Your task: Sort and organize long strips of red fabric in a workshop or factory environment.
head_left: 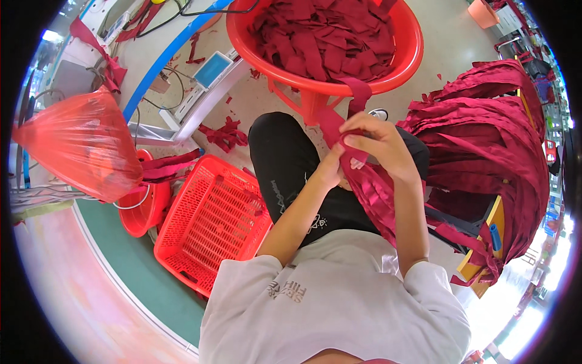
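Note:
Over my lap I hold a dark red fabric strip (331, 125). My left hand (330, 167) is closed on its lower edge, with the fingers partly hidden behind the cloth. Just right of it, my right hand (382, 142) pinches the same cloth between thumb and fingers. From the hands a long gathered bundle of red fabric (371, 188) hangs down beside my right forearm. Ahead, a big red basin (405, 71) holds a heap of cut red pieces (321, 42). One strip (359, 91) drapes over the basin's near rim, close above my right hand.
To the right, thick layers of red fabric (479, 127) hang over a rack with a yellow wooden end (479, 267). At left stand a red slotted basket (209, 218), a red bucket (142, 212) and a filled red plastic bag (82, 142). Scraps (224, 134) lie on the floor.

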